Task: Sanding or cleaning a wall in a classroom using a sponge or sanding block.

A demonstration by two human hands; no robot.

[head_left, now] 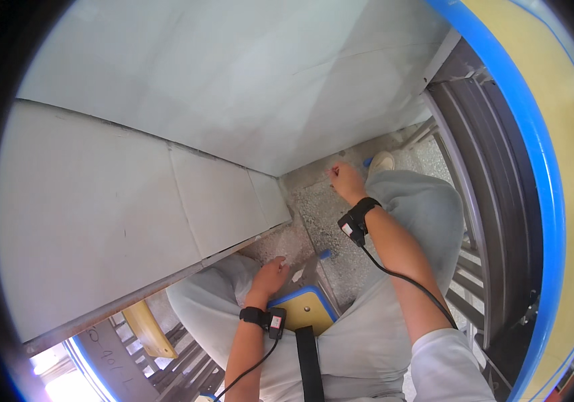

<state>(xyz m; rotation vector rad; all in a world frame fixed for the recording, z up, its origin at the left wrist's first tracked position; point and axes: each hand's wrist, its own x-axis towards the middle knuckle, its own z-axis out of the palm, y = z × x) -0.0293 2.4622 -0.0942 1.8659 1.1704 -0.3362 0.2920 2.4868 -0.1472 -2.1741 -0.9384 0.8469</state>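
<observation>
My left hand (pixel 271 276) hangs beside my left knee, close to the white tiled wall, with its fingers curled inward. Whatever may lie inside those fingers is hidden from view. Farther forward, my right hand (pixel 347 182) is held out past my right knee with thumb and fingers pinched together near the corner of the walls. Anything between these fingertips is too small to name. Each wrist wears a black strap with a small box, the left box (pixel 276 323) and the right box (pixel 352 228), trailing a black cable.
White tiled walls (pixel 119 194) meet in front of me above a speckled floor (pixel 330 228). A blue-edged yellow seat (pixel 303 307) is between my legs. On the right stands a desk with a blue-edged yellow top (pixel 571 134) and a dark metal drawer (pixel 484 154). A shoe (pixel 382 162) shows ahead.
</observation>
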